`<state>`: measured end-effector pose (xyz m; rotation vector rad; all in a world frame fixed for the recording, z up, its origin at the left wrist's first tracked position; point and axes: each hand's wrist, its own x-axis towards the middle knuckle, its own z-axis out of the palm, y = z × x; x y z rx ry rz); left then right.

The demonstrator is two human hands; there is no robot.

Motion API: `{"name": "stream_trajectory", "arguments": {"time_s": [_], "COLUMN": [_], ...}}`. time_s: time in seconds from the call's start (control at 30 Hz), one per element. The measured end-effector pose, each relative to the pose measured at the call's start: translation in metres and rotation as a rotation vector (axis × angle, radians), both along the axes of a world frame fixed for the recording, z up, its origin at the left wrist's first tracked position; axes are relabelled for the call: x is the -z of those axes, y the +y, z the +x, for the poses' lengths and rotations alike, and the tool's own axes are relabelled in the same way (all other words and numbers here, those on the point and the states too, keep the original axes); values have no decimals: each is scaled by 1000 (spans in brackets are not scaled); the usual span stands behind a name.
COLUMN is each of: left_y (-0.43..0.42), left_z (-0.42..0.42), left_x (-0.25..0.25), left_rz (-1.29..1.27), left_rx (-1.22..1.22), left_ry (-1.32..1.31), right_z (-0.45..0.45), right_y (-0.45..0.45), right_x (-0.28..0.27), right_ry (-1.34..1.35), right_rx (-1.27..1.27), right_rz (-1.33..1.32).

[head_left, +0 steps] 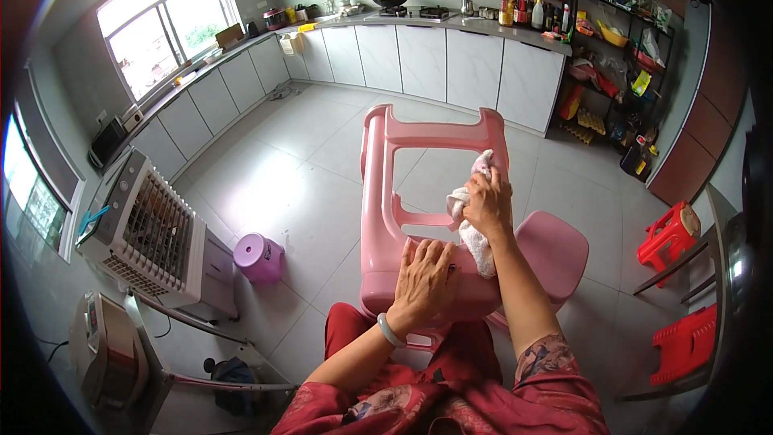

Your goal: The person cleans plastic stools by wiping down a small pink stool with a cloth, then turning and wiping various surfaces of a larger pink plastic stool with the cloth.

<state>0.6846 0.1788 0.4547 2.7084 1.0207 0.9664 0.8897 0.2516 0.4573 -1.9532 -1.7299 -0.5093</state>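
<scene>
A pink plastic stool [377, 217] lies tipped over in front of my body, its legs pointing away from me. My left hand [424, 278] rests on its near end with the fingers stretched out flat. Bunched in my right hand [486, 203] is a white cloth [478, 248] with pinkish patches, pressed against the stool's right-hand leg. Part of the cloth hangs down toward the near end. Just right of the tipped stool, and partly behind my right forearm, is another pink stool seat [552, 254].
On the tiled floor to the left stand a small purple stool [259, 258] and an air cooler [149, 234]. Red stools [670, 240] are by a dark table at the right. White cabinets [423, 56] with a stove line the back, beside a loaded black shelf [616, 56].
</scene>
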Motion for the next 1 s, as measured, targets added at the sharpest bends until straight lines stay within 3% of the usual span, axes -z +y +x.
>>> {"name": "stream_trajectory", "arguments": {"time_s": [0.6, 0.8, 1.0], "left_y": [1, 3, 6], "left_z": [-1, -1, -1], "left_x": [3, 4, -2], "left_rz": [3, -28, -50], "left_rx": [2, -2, -16], "left_ry": [-10, 9, 91], "right_z": [0, 5, 18], "right_y": [2, 9, 17], "right_x": [3, 12, 9], "right_ry": [36, 117, 183], "right_rx": [16, 75, 14], "right_rz": [41, 181, 48]}}
